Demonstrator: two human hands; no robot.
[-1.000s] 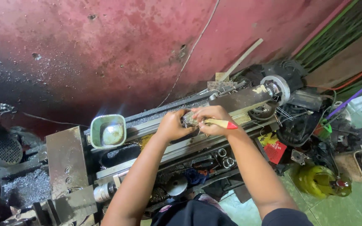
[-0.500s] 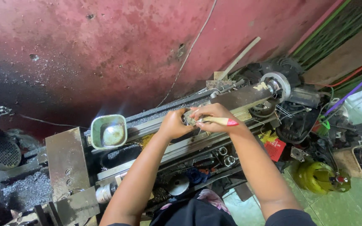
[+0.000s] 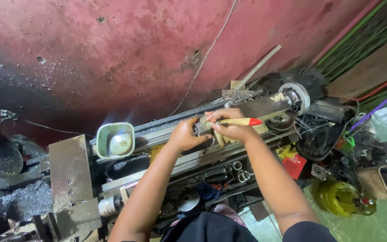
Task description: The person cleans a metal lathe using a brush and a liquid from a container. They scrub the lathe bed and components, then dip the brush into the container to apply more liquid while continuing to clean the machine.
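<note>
My left hand (image 3: 183,133) grips a small round metal part (image 3: 199,127) over the lathe bed (image 3: 166,154). My right hand (image 3: 230,124) holds a brush (image 3: 240,122) with a pale wooden handle and red tip, its bristle end pressed against the metal part. Both hands meet right above the bed's rails, near the middle of the machine. The part is mostly hidden by my fingers.
A lit green work lamp (image 3: 115,140) stands left of my hands. A grey metal plate (image 3: 71,172) and metal shavings (image 3: 25,201) lie at the left. The tailstock wheel (image 3: 297,95), a red box (image 3: 294,163) and a yellow-green object (image 3: 341,197) crowd the right. A red wall rises behind.
My right hand has tilted so the brush handle's red tip has risen slightly and points right. My left hand stays on the metal part.
</note>
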